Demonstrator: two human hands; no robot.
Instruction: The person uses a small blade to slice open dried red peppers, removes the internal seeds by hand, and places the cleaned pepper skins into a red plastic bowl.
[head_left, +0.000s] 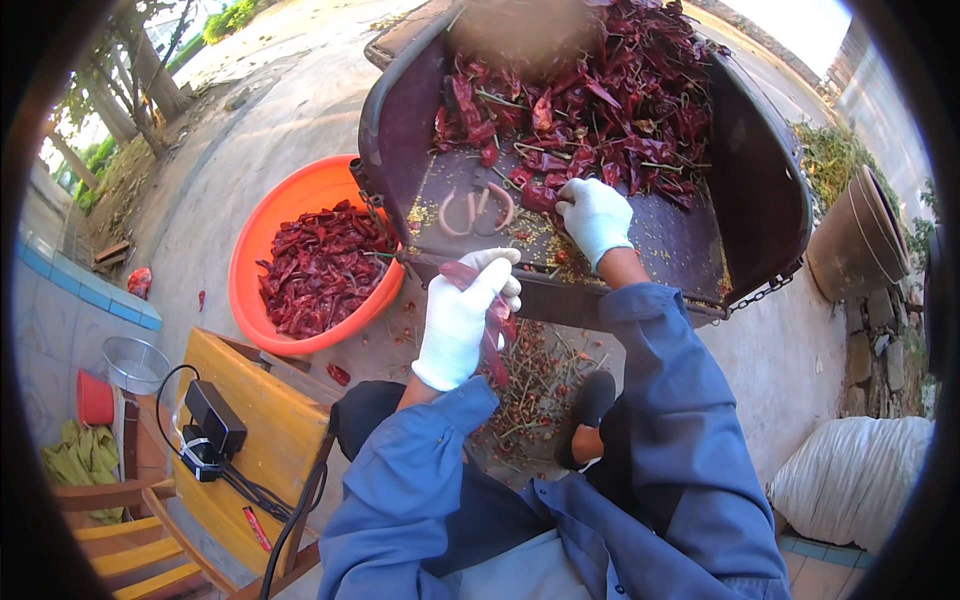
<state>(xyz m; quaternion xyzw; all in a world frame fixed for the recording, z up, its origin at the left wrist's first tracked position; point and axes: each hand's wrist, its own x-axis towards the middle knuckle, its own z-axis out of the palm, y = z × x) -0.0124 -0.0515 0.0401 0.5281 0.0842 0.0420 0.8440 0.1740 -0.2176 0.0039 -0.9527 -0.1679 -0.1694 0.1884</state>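
My left hand (469, 315), in a white knit glove, is closed around several dried red chili pods (496, 337) that hang below the fingers, just off the front edge of the metal cart bed (652, 236). Also gloved, my right hand (594, 217) reaches onto the bed, its fingertips at a dried red chili (538, 198); whether they grip it cannot be told. A large heap of dried chilies (600, 97) with stems fills the far part of the bed. Seeds and scissors with pinkish looped handles (475, 210) lie on the bed's near left.
An orange plastic basin (247, 277) of stemless-looking chili pods stands at left. Stems and scraps (536, 382) litter the ground between my feet. A wooden chair (262, 420) at lower left carries a black adapter and cables. Right are a brown bucket (855, 240) and white sack (851, 480).
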